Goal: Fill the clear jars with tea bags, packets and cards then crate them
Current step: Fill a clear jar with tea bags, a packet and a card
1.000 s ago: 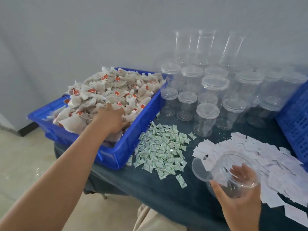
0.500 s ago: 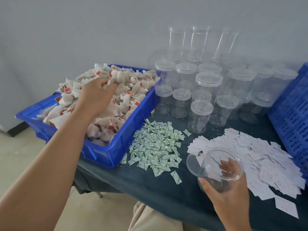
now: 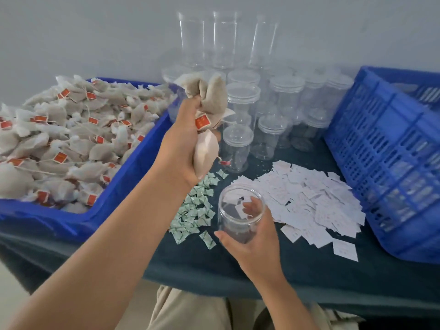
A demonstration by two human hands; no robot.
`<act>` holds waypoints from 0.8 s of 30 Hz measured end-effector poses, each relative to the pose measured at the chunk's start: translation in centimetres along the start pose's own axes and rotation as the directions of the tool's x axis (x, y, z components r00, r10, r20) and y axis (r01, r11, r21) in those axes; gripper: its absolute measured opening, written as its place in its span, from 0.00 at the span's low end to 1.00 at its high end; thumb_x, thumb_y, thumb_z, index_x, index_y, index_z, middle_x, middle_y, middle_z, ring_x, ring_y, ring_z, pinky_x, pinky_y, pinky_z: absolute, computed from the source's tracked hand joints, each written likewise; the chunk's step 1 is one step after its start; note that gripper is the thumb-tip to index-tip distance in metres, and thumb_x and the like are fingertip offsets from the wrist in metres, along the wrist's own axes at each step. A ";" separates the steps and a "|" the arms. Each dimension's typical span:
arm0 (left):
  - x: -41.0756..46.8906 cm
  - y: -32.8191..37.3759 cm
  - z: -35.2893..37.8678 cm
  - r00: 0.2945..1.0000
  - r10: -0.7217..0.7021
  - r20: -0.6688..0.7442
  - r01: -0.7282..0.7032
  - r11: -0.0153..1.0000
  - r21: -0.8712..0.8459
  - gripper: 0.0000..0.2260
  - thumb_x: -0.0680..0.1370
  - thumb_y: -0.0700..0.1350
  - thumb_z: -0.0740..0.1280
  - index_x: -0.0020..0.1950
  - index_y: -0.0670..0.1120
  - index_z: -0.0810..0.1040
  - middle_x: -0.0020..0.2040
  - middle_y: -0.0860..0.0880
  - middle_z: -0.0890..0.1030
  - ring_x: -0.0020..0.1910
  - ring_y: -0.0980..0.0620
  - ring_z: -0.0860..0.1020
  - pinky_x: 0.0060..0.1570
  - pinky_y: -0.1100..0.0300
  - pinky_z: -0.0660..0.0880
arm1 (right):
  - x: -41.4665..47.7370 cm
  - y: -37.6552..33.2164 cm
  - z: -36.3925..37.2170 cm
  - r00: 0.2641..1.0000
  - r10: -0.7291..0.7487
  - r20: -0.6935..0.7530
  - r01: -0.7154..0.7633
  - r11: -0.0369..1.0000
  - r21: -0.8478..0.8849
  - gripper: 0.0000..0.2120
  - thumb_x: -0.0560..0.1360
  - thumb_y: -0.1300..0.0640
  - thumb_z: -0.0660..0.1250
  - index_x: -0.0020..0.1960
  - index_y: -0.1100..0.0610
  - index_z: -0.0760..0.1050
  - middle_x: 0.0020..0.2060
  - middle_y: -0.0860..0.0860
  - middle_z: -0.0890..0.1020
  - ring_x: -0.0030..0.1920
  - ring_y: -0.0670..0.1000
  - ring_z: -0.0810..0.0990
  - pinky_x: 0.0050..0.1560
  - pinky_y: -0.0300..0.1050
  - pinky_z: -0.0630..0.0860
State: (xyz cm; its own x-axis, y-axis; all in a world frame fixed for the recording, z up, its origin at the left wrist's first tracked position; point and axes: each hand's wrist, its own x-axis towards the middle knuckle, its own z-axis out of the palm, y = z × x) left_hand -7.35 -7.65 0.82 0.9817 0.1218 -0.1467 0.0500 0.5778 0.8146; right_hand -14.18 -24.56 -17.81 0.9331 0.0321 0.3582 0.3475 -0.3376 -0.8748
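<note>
Left hand (image 3: 183, 148) is clenched round a bunch of tea bags (image 3: 209, 108), red tags dangling, raised off the table at 11 o'clock from the open jar (image 3: 240, 213). Right hand (image 3: 254, 239) grips the open jar from the near side with fingers curled round its far wall. The lidless mouth faces up, tipped slightly toward 11 o'clock, probably so the bunch drops straight in. Jar sits low over the dark table cloth (image 3: 190, 263); can't tell if its base touches. It looks empty, though that is unclear through the clear wall.

Supplies ring the jar for short reaches:
- blue tray (image 3: 133, 167) with tea bag pile (image 3: 71, 139) at 9 o'clock
- green packets (image 3: 197, 208) just beside at 9
- white cards (image 3: 309, 198) at 2
- lidded jars (image 3: 242, 115) at 12
- blue crate (image 3: 381, 163) at 3, likely for finished jars

Judged step: the tea-bag fill. Packets, cards and crating not yet done.
</note>
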 end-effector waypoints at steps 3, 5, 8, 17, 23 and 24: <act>0.0 -2.0 1.0 0.996 -0.080 0.038 0.080 0.997 0.016 0.14 0.81 0.58 0.66 0.45 0.48 0.74 0.28 0.55 0.67 0.20 0.57 0.66 0.19 0.66 0.64 | 0.1 0.0 -0.1 1.000 0.004 -0.005 -0.004 1.000 -0.009 0.43 0.61 0.24 0.79 0.70 0.22 0.60 0.65 0.31 0.76 0.68 0.39 0.76 0.63 0.27 0.72; -0.2 -3.8 1.4 0.994 -0.104 0.030 0.102 0.993 0.050 0.16 0.81 0.57 0.66 0.38 0.51 0.78 0.27 0.54 0.69 0.21 0.57 0.68 0.20 0.66 0.66 | 0.1 -0.2 -0.2 1.000 -0.001 -0.016 0.001 1.000 -0.004 0.43 0.62 0.25 0.79 0.70 0.22 0.61 0.65 0.31 0.76 0.68 0.38 0.76 0.62 0.26 0.71; -0.3 -6.0 1.4 0.999 -0.015 -0.049 0.028 0.961 0.275 0.16 0.81 0.57 0.64 0.36 0.55 0.83 0.31 0.54 0.75 0.26 0.57 0.73 0.26 0.62 0.69 | 0.1 -0.1 -0.3 0.999 -0.036 -0.030 0.036 0.999 -0.026 0.43 0.62 0.33 0.84 0.70 0.26 0.64 0.63 0.31 0.77 0.66 0.39 0.77 0.60 0.25 0.72; -1.0 -6.9 -0.1 0.843 0.342 0.415 -0.526 0.362 0.769 0.09 0.80 0.57 0.63 0.48 0.55 0.80 0.39 0.53 0.78 0.33 0.56 0.74 0.34 0.57 0.75 | -0.3 -0.2 -0.5 0.998 -0.034 -0.048 0.032 0.999 -0.032 0.43 0.62 0.35 0.84 0.69 0.23 0.63 0.64 0.30 0.76 0.67 0.38 0.77 0.61 0.25 0.71; -2.0 -6.5 -1.2 0.842 0.228 0.488 -0.537 0.281 0.795 0.09 0.79 0.54 0.69 0.47 0.49 0.82 0.40 0.46 0.78 0.42 0.50 0.74 0.43 0.54 0.71 | -0.4 -0.1 -0.6 0.995 -0.003 -0.096 0.004 1.000 0.013 0.40 0.62 0.34 0.83 0.66 0.22 0.63 0.63 0.33 0.77 0.67 0.42 0.78 0.58 0.37 0.81; -2.1 -6.0 -1.5 0.843 0.230 0.487 -0.536 0.275 0.798 0.08 0.78 0.54 0.70 0.48 0.50 0.83 0.40 0.47 0.79 0.43 0.50 0.75 0.42 0.55 0.72 | -0.5 -0.1 -0.7 0.994 0.010 -0.108 -0.007 1.000 0.022 0.40 0.62 0.35 0.83 0.65 0.21 0.64 0.63 0.34 0.77 0.67 0.43 0.78 0.58 0.42 0.82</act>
State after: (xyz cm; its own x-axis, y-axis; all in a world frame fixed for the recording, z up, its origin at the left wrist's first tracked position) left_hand -9.98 -10.12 -4.60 0.9283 -0.1570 0.3371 -0.3657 -0.5504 0.7506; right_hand -14.71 -25.16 -17.67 0.9210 -0.0725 0.3828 0.3427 -0.3169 -0.8844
